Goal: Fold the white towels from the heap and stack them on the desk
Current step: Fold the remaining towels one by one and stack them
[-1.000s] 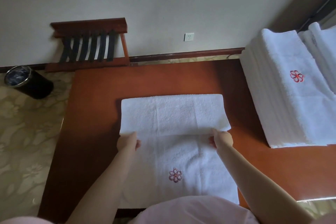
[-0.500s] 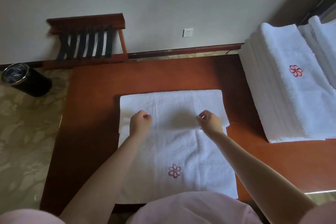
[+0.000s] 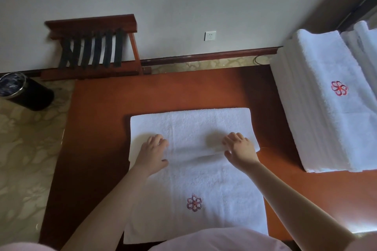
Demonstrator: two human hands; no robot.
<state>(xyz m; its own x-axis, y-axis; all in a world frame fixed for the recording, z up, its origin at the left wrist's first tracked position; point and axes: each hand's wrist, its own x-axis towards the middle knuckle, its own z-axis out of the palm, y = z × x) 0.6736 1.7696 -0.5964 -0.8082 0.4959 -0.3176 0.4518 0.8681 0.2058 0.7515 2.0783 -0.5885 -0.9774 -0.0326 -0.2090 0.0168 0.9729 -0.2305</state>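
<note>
The towel (image 3: pixel 193 181) lies flat in the middle of the desk (image 3: pixel 183 91), its far part folded back toward the person, so a fold forms its 12 o'clock edge and the flap's free edge runs across between the hands. The left hand (image 3: pixel 152 154) lies flat on the flap's 9 o'clock end, fingers straight and a little spread, gripping nothing. The right hand (image 3: pixel 240 149) presses the 3 o'clock end in the same way, fingers splayed on the flap and thumb by its free edge, gripping nothing. The flap's 3 o'clock corner juts slightly past the layer beneath. A red flower logo (image 3: pixel 194 203) shows on the lower layer toward 6 o'clock, and the near edge is partly hidden by pink clothing (image 3: pixel 214 240). Bare desk shows in a broad band at 12 o'clock, a narrower strip at 9 o'clock, and a gap at 3 o'clock before the stack (image 3: pixel 326 124) of folded towels at 2 o'clock. On the floor beyond the desk stand a bin (image 3: pixel 26 91) at 10 o'clock and a rack (image 3: pixel 93 47) at 11 o'clock.
</note>
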